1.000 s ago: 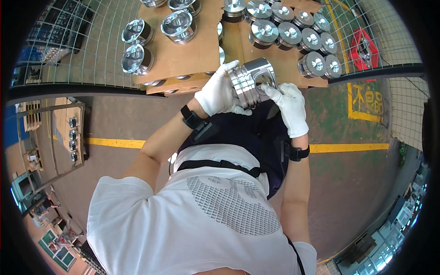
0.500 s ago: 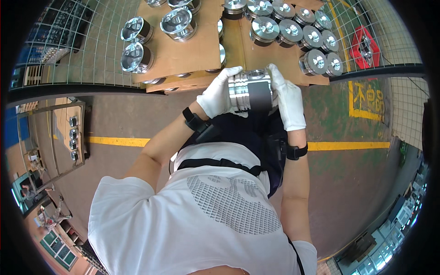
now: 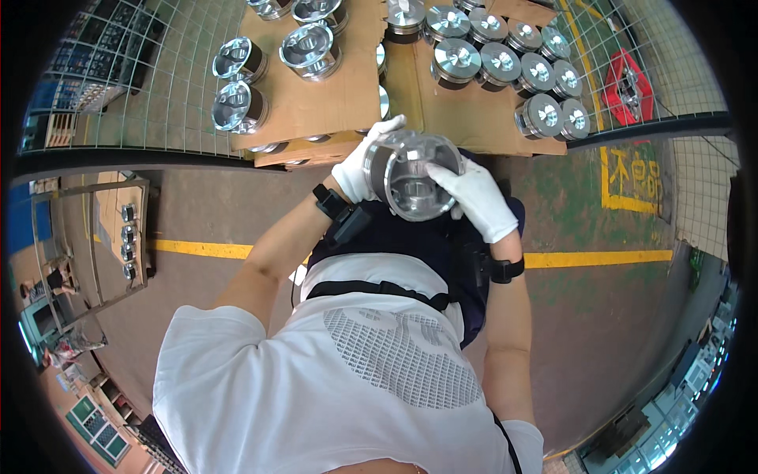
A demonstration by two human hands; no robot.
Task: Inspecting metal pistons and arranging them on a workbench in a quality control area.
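Observation:
A shiny metal piston (image 3: 418, 189) is held between my two hands in front of my waist, tilted so its hollow underside faces up toward me. My left hand (image 3: 359, 167), in a white glove, grips it around the left side. From the right, my gloved right hand (image 3: 480, 201) holds the rim, its fingers reaching to the open inside. Just beyond my hands, several pistons stand hollow side up on the left cardboard sheet (image 3: 332, 107). More pistons (image 3: 456, 62) stand crown up on the right part of the cardboard.
Wire mesh panels (image 3: 181, 79) with a dark frame bar flank the cardboard stack. A red tray (image 3: 629, 88) lies beyond the right mesh. At the left, a metal-framed cart (image 3: 118, 229) carries several pistons. A yellow line (image 3: 596, 259) crosses the floor.
The piston has turned from lying sideways to showing its hollow underside, and has come slightly nearer my body. My right hand has shifted down and inward over its rim.

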